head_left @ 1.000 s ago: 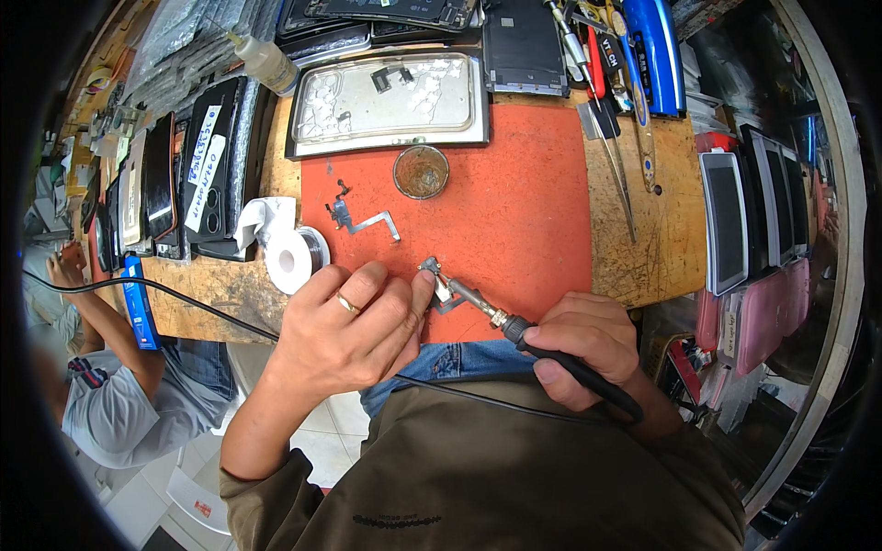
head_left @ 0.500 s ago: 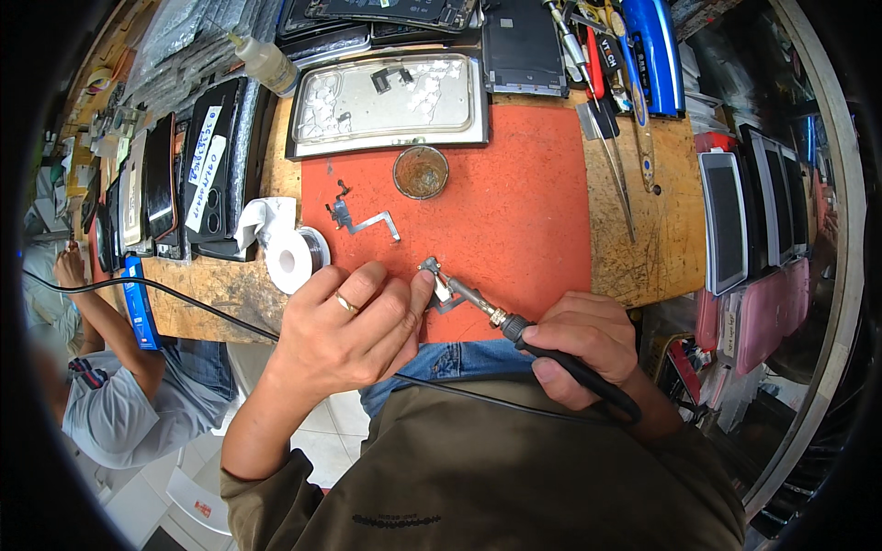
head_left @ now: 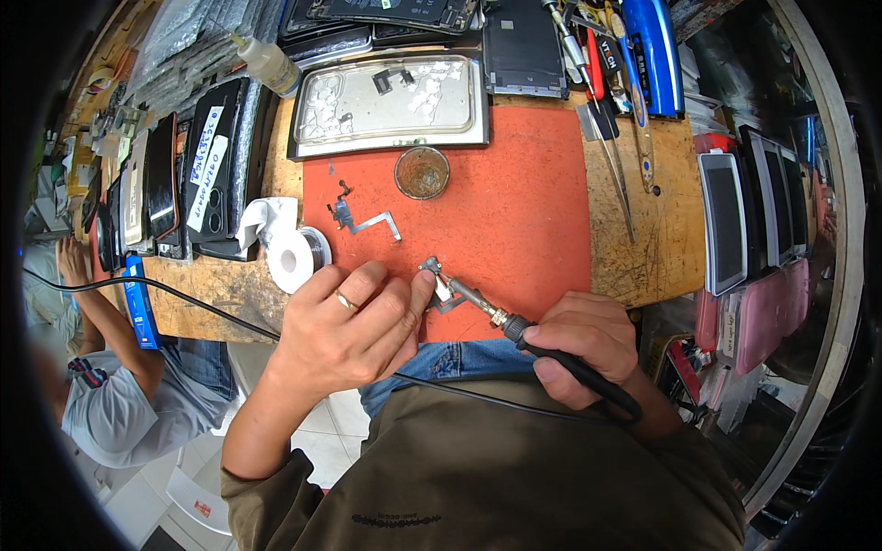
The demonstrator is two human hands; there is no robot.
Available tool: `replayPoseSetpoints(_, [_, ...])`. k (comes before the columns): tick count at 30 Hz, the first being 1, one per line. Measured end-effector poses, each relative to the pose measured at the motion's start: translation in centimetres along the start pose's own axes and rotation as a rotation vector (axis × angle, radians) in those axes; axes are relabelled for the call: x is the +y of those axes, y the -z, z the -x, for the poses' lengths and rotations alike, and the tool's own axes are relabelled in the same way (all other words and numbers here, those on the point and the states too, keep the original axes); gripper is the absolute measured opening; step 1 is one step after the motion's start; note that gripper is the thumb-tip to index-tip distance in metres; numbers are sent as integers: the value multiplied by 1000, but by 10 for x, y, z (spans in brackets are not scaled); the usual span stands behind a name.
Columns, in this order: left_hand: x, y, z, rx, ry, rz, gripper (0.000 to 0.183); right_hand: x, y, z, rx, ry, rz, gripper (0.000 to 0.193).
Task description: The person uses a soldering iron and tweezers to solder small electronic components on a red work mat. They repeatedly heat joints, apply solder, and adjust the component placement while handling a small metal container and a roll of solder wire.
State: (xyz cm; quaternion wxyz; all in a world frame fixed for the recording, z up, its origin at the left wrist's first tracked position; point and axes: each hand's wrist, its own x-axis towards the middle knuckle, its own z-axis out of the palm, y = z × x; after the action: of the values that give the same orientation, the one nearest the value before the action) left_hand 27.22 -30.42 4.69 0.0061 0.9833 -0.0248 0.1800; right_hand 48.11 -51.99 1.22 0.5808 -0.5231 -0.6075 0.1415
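Observation:
In my right hand (head_left: pixel 588 347) is a soldering iron (head_left: pixel 514 328), its black handle gripped and its metal tip reaching up and left. The tip meets a small flex cable part (head_left: pixel 444 290) on the orange mat (head_left: pixel 524 202). My left hand (head_left: pixel 349 317), with a ring on one finger, is closed, and its fingertips pin that part from the left. A second flex cable (head_left: pixel 372 223) lies loose farther up the mat. Beside my left hand stands a solder spool (head_left: pixel 292 261). A small round tin (head_left: pixel 422 174) sits at the mat's middle.
A tray (head_left: pixel 386 138) of white scraps lies behind the mat. Phones (head_left: pixel 207 174) stand stacked at left, beside a dropper bottle (head_left: pixel 266 66). Tweezers (head_left: pixel 614 174) and other tools lie at right. The iron's black cord (head_left: pixel 184 298) crosses left, near a co-worker (head_left: pixel 138 395).
My hands, the iron and the flex cable part hold almost the same place. The co-worker's hand at the left has shifted slightly.

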Motion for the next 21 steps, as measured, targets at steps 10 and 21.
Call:
replayPoseSetpoints(10, [0,-2,0,16,-1,6,46,0,0,0,-1,0,-3,28])
replayPoseSetpoints(21, [0,-2,1,14,1,6,49,0,0,-1,-3,4,3,26])
